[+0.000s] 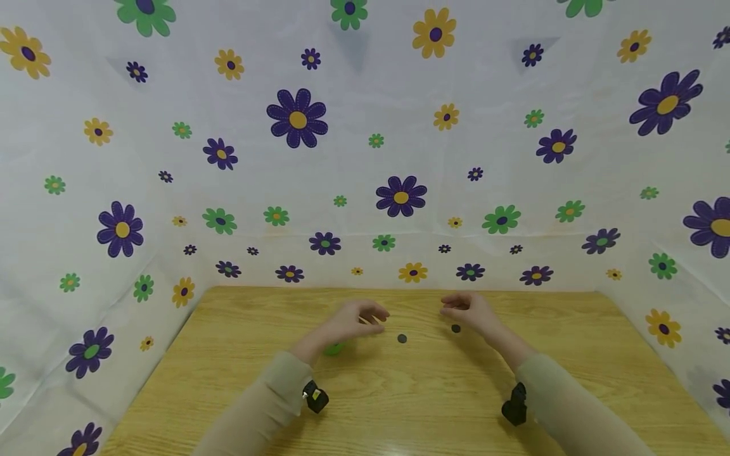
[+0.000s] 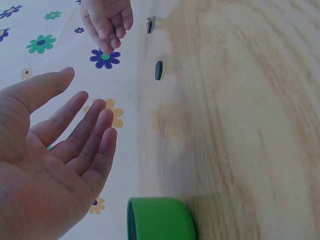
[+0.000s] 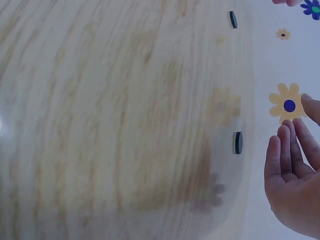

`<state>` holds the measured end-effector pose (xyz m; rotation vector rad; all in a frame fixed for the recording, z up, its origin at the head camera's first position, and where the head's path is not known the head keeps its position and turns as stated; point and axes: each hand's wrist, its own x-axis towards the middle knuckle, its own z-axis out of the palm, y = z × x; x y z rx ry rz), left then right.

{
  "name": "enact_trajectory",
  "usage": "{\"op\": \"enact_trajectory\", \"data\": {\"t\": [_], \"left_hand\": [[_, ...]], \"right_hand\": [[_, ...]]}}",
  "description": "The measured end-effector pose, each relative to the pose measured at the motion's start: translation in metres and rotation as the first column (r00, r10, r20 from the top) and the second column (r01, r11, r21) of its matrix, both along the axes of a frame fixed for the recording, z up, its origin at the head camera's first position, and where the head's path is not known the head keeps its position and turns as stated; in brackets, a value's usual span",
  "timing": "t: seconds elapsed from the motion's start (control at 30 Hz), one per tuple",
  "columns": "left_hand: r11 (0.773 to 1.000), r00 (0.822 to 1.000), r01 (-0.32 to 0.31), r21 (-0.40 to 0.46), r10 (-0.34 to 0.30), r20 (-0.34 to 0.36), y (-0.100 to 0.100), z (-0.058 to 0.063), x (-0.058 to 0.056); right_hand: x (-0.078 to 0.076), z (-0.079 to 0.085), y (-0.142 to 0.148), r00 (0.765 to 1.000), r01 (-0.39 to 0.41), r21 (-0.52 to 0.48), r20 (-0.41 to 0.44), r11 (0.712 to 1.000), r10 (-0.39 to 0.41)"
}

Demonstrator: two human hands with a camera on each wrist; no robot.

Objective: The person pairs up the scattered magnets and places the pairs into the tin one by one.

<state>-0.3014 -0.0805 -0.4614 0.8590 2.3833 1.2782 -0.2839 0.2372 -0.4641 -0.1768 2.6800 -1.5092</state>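
Note:
My left hand (image 1: pixel 350 320) hovers over the wood-grain table with loosely bent fingers and nothing between them. Below its wrist is a green cup-like object (image 2: pixel 162 218), mostly hidden by the hand and forearm in the head view. Just right of the left fingertips, a small dark round disc (image 1: pixel 402 339) lies on the table. A second such disc (image 1: pixel 455 329) lies under the fingers of my right hand (image 1: pixel 474 311). That hand is also raised above the table, its fingers relaxed and holding nothing. Both palms face inward, with a gap between the hands.
The wooden table (image 1: pixel 410 405) runs back to a white cloth (image 1: pixel 353 171) printed with purple, green and yellow flowers, which hangs at the back and both sides. A small black camera (image 1: pixel 315 397) sits on the left wrist and another (image 1: pixel 515 405) on the right.

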Motion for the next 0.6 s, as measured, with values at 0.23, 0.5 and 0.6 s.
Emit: {"op": "enact_trajectory", "data": {"t": [0.23,0.5,0.6], "left_hand": [[1.0,1.0,0.022,0.002,-0.022,-0.003,0.011,-0.002,0.006],[1.0,1.0,-0.009,-0.02,0.009,0.0,0.021,-0.006,0.01],[0.999,1.0,-0.02,-0.025,0.02,-0.001,0.026,-0.008,0.01]], "right_hand": [[-0.001,-0.01,0.011,0.997,0.047,0.015,0.055,0.999,-0.048],[0.001,-0.02,0.021,0.997,0.051,0.031,0.055,0.998,-0.052],[0.001,-0.024,0.023,0.996,0.061,0.023,0.069,0.998,-0.062]]}}
